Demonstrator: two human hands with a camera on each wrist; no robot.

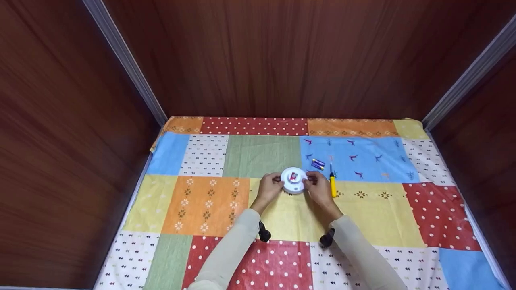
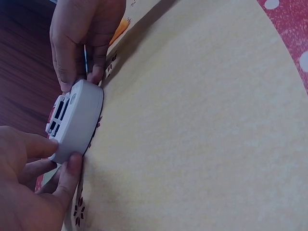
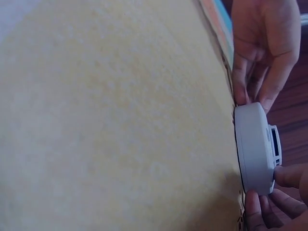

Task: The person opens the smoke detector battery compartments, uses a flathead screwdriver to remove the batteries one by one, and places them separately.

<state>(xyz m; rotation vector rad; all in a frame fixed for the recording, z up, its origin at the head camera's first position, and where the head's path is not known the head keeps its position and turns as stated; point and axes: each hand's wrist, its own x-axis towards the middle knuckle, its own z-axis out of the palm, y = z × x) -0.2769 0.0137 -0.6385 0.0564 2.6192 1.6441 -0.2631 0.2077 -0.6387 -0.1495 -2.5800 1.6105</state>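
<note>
A round white smoke detector [image 1: 294,186] lies on the patchwork cloth, its slotted raised centre facing up with a red mark on it. My left hand [image 1: 270,187] grips its left rim between thumb and fingers. On the opposite rim, my right hand [image 1: 318,189] pinches it the same way. The left wrist view shows the detector's side wall [image 2: 84,118] close to the cloth, and the right wrist view shows the detector [image 3: 253,149] held from both ends. Its underside is hidden.
Behind my right hand lie purple batteries [image 1: 318,164] side by side. A screwdriver [image 1: 333,186] with a yellow handle rests to the right, its tip pointing away. Brown wooden panels [image 1: 258,56] stand behind the table and on both sides. The patchwork cloth [image 1: 363,225] covers the tabletop.
</note>
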